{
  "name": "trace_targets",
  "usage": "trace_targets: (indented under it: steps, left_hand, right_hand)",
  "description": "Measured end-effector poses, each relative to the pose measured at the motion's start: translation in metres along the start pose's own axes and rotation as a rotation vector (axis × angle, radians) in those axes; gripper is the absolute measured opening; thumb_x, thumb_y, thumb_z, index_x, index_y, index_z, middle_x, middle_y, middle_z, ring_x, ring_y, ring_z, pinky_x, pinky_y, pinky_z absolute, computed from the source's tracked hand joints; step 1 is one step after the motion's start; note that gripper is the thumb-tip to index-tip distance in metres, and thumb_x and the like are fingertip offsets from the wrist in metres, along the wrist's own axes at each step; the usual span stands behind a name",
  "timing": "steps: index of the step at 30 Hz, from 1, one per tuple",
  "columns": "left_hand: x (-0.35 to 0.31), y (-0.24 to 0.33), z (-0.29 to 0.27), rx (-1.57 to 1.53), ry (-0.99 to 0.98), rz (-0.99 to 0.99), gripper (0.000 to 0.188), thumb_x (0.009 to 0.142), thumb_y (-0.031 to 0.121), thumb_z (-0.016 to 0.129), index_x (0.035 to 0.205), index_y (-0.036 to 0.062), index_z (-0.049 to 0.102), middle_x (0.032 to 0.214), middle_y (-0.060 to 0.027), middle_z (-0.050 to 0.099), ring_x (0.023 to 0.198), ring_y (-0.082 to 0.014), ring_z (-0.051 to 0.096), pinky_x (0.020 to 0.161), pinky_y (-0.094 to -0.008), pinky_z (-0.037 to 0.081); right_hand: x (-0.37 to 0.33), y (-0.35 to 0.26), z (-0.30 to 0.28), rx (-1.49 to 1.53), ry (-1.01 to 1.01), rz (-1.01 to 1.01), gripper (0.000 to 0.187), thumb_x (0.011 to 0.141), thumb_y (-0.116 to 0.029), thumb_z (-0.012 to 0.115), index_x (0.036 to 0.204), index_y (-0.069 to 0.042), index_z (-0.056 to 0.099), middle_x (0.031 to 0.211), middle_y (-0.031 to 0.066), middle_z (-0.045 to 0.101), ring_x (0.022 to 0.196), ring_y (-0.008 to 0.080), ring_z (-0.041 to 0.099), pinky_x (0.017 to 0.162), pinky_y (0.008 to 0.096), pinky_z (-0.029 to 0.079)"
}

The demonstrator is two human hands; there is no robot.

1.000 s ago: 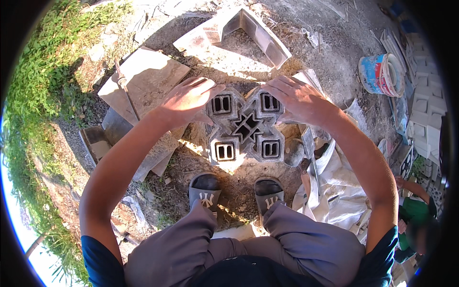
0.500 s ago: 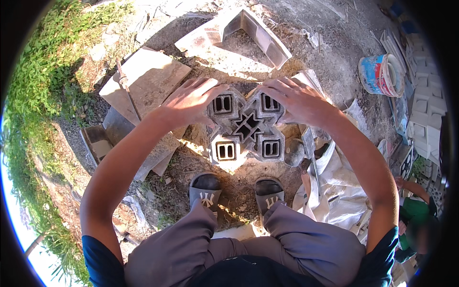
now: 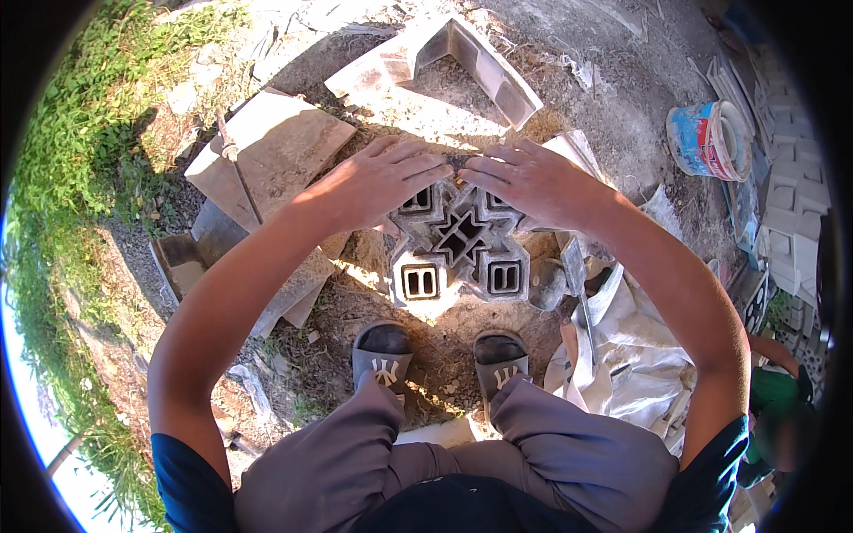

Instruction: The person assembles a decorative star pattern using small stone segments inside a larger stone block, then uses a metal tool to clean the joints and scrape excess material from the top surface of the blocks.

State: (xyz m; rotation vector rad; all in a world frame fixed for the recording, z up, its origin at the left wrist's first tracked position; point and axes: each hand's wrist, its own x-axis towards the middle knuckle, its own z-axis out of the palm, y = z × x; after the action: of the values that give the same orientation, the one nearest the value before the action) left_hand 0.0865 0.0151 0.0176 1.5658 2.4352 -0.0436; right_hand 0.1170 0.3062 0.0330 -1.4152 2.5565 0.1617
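Grey cast-concrete vent block point(image 3: 458, 253), square w/ star cutout centre + square corner holes, rough gritty surface, sits on dirt ground just ahead of sandals point(image 3: 384, 351). Left hand point(image 3: 382, 182) & right hand point(image 3: 531, 182) open, flat, palms pressing block's far edge. Paint bucket point(image 3: 706, 139) well apart, right.

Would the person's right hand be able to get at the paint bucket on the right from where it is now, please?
Probably yes, with a stretch. The right hand lies flat on the patterned concrete block, and the paint bucket stands off to its right on bare ground, with only a white sheet's edge lying low between them.
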Motion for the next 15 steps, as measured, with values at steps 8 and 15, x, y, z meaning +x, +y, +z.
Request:
trace_targets:
  steps: [8,15]
  left_hand:
    - [0.008,-0.003,-0.009,-0.037,-0.02,0.063,0.119,0.055,0.036,0.095,0.157,0.0113,0.038,0.155,-0.0055,0.047,0.147,-0.026,0.04,0.128,-0.0424,0.027]
    - [0.008,-0.002,-0.013,-0.034,-0.046,0.06,0.119,0.053,0.038,0.095,0.155,0.0095,0.04,0.153,-0.0062,0.049,0.145,-0.0266,0.042,0.127,-0.0419,0.03]
  right_hand:
    - [0.002,0.003,-0.002,-0.065,0.016,-0.07,0.097,0.068,-0.038,0.092,0.148,-0.007,0.049,0.147,0.003,0.055,0.139,0.0196,0.05,0.117,0.0366,0.041]
    - [0.006,0.004,-0.007,-0.102,-0.01,-0.098,0.096,0.068,-0.041,0.092,0.147,-0.005,0.05,0.146,0.0031,0.055,0.138,0.0191,0.05,0.117,0.0341,0.042]
